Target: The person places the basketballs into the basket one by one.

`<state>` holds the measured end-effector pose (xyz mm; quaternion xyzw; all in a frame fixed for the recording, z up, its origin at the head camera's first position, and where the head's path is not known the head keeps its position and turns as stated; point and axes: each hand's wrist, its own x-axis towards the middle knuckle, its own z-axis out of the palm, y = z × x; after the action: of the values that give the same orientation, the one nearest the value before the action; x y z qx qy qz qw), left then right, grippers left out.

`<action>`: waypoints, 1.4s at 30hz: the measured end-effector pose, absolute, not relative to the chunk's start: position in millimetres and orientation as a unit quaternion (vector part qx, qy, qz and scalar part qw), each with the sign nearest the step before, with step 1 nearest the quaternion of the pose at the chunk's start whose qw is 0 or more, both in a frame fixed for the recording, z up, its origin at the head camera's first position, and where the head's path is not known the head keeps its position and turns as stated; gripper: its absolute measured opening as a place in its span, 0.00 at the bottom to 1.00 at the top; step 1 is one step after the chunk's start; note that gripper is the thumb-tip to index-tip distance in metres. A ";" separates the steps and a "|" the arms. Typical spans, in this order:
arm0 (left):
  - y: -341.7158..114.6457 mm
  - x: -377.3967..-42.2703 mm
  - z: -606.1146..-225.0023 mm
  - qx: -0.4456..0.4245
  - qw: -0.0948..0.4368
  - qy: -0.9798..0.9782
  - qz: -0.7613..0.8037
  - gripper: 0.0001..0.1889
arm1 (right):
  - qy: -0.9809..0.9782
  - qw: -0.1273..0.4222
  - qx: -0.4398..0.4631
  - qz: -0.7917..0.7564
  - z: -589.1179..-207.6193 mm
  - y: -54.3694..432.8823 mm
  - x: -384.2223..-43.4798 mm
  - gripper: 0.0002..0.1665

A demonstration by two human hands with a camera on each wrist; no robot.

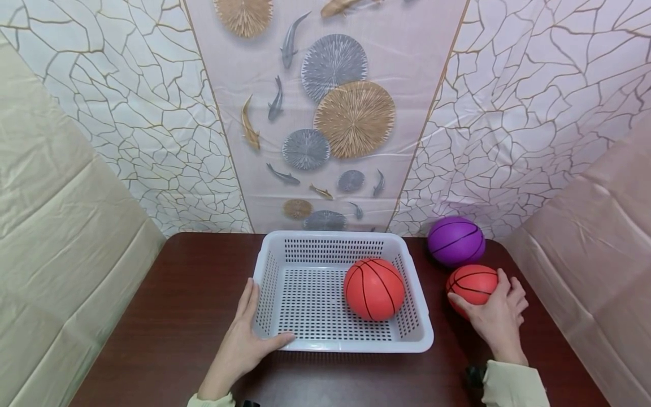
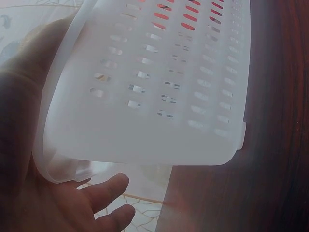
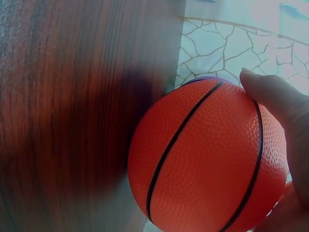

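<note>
My left hand (image 1: 238, 346) rests at the near left corner of a white perforated plastic basket (image 1: 351, 345). Its fingers lie straight along the outside of the left rim, and the thumb reaches over the front rim. Inside the basket, toward the right, sits a red toy basketball (image 1: 373, 289) with black lines. To the right of the basket, my right hand (image 1: 499, 323) grips a second red basketball (image 1: 472, 282), thumb on its left and fingers over its right side. The right wrist view shows that ball's pebbled surface (image 3: 207, 154) close up.
A purple basketball (image 1: 456, 241) sits just behind the gripped ball, near the table's back right corner. The dark brown wooden table (image 1: 188, 294) ends at a patterned cloth backdrop (image 1: 335, 181). Beige padded panels (image 1: 595, 243) stand at both sides.
</note>
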<state>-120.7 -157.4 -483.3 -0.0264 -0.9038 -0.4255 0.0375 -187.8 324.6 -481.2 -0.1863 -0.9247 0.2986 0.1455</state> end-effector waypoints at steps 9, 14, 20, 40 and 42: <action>-156.9 -122.0 -484.8 -0.026 0.040 -0.904 -0.424 0.68 | -0.928 0.153 -0.185 0.284 -483.2 326.9 -182.7 0.74; -156.8 -121.1 -484.6 -0.024 0.042 -0.905 -0.422 0.68 | -0.930 0.160 -0.176 0.280 -482.5 326.4 -184.2 0.72; -157.2 -120.0 -485.2 -0.025 0.044 -0.903 -0.426 0.68 | -0.924 0.163 -0.190 0.288 -482.0 324.8 -182.8 0.70; -157.4 -119.9 -485.4 -0.030 0.043 -0.901 -0.430 0.67 | -0.906 0.195 -0.206 0.313 -477.6 327.2 -175.4 0.68; -157.3 -120.6 -484.8 -0.029 0.041 -0.902 -0.430 0.67 | -0.904 0.201 -0.206 0.316 -473.6 325.7 -175.0 0.68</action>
<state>-120.6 -157.3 -484.8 -0.0290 -0.9016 -0.4298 0.0407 -175.0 325.7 -473.6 -0.2061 -0.9042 0.3156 0.2009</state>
